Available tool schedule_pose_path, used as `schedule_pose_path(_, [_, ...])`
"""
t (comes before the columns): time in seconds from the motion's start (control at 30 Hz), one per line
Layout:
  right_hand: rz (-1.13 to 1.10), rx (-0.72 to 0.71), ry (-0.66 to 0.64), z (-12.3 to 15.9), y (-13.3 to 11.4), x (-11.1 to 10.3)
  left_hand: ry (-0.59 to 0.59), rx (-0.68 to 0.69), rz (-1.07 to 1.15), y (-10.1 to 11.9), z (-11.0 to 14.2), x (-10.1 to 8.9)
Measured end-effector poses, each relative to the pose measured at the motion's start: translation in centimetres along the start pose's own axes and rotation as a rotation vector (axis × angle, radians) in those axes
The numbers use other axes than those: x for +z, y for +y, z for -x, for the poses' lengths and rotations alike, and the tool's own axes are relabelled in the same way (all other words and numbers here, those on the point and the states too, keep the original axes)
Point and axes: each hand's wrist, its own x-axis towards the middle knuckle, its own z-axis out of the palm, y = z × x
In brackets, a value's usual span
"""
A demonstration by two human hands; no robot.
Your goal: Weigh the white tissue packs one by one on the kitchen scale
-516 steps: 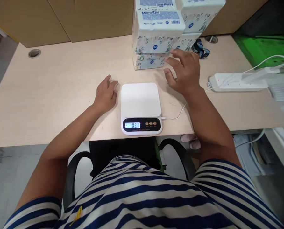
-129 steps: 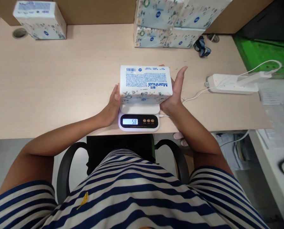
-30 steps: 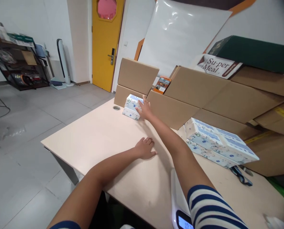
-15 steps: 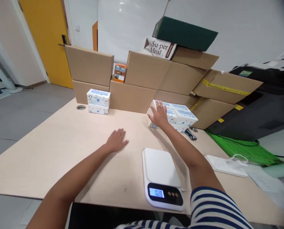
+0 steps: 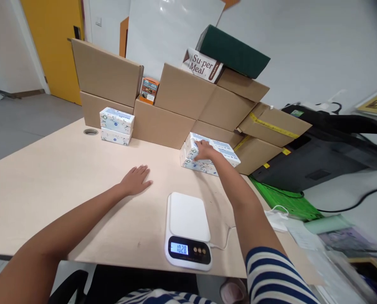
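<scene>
My right hand is on the front left pack of tissues in the right-hand stack, its fingers bent over the top and the thumb down the near side. More white packs with blue print lie beside and beneath it. My left hand rests flat on the table, fingers spread, holding nothing. Between my forearms, close to the front edge, sits a white kitchen scale with a bare platform. Its lit display appears to read 102.8.
Cardboard boxes line the back of the table. Against them on the left stand two stacked tissue packs. An orange box and a green box sit higher up. A cable runs right from the scale.
My right hand has gone from lying spread over the tissue pack to bending its fingers around it. The left hand stays flat on the table. The camera view has turned and shifted right.
</scene>
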Motion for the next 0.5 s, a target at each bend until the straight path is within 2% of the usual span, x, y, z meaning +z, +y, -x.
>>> schedule_pose_path(0.13, [0.001,-0.03,0.016,0.2,-0.4,1.3,0.012,0.005,0.008,0.0,0.1,-0.1])
schedule_pose_path(0.3, [-0.014,-0.088,0.09,1.9,-0.2,2.4,0.028,0.001,0.013,-0.2,-0.1,0.0])
schedule_pose_path(0.5, [-0.062,-0.121,0.202,4.2,-0.4,2.5,0.026,-0.003,0.011,0.3,-0.2,-0.2])
